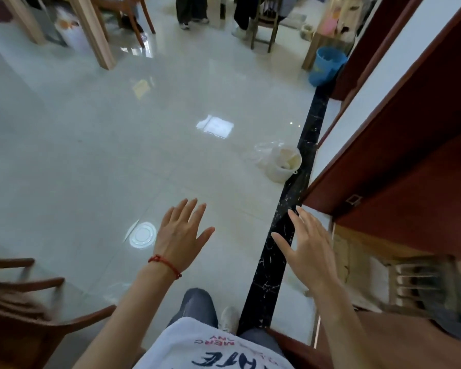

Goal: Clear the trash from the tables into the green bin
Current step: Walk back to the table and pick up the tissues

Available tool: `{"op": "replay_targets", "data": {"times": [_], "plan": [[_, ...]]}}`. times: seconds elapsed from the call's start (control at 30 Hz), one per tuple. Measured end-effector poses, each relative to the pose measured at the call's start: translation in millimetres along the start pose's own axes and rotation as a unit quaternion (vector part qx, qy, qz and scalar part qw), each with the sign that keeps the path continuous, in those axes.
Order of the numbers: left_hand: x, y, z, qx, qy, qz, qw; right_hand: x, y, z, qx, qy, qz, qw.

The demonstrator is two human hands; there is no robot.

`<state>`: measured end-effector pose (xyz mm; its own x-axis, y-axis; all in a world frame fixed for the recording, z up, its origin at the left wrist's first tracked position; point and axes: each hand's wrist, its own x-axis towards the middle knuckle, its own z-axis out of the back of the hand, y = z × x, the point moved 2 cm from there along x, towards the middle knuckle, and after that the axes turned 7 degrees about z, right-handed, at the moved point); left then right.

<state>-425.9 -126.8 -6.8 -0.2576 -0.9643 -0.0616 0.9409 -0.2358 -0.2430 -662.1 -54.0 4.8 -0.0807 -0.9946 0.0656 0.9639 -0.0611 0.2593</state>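
Both hands hang empty over the glossy tiled floor [91, 145], palms down. The left hand [183, 233], a red string bracelet [164, 265] at its wrist, has its fingers spread wide; the right hand [308, 246] is likewise splayed, hovering above a black marble strip [290, 209] that runs along the floor's right edge beside a dark red door frame [399, 155].

No green bin shows in this view. A blue bin [326, 65] stands far off at the strip's far end, against a wooden table leg [310, 50]. Nearer, a white bucket [284, 163] with a clear plastic bag [264, 153] lies just beside the strip.

A brown chair [24, 315] crowds the lower left corner, blurred. Another table [91, 27] and chairs stand at the far left, and people's legs [190, 9] at the far edge.
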Motion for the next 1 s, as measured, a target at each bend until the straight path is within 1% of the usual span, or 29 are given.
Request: {"op": "replay_targets", "data": {"times": [0.2,0.3,0.47,0.63,0.7,0.83,1.0], "plan": [[78,0,1,-0.003,-0.005,0.024,1.0,85,-17,-16,-0.003,0.023,0.024,0.999],[127,7,1,-0.003,-0.007,0.033,0.999,136,-23,-24,-0.003,0.02,0.028,0.999],[211,21,10,-0.004,-0.011,0.047,0.999,231,-25,-28,-0.007,0.024,0.048,0.999],[272,41,24,-0.008,-0.028,0.071,0.997,310,-14,-27,0.0,0.023,0.082,0.996],[286,52,29,-0.016,-0.034,0.096,0.995,337,-7,-30,0.004,0.03,0.104,0.994],[301,76,38,-0.029,-0.054,0.162,0.985,389,16,-39,0.011,0.055,0.18,0.982],[308,106,45,-0.049,-0.076,0.273,0.958,453,59,-54,0.025,0.084,0.287,0.954]]}}
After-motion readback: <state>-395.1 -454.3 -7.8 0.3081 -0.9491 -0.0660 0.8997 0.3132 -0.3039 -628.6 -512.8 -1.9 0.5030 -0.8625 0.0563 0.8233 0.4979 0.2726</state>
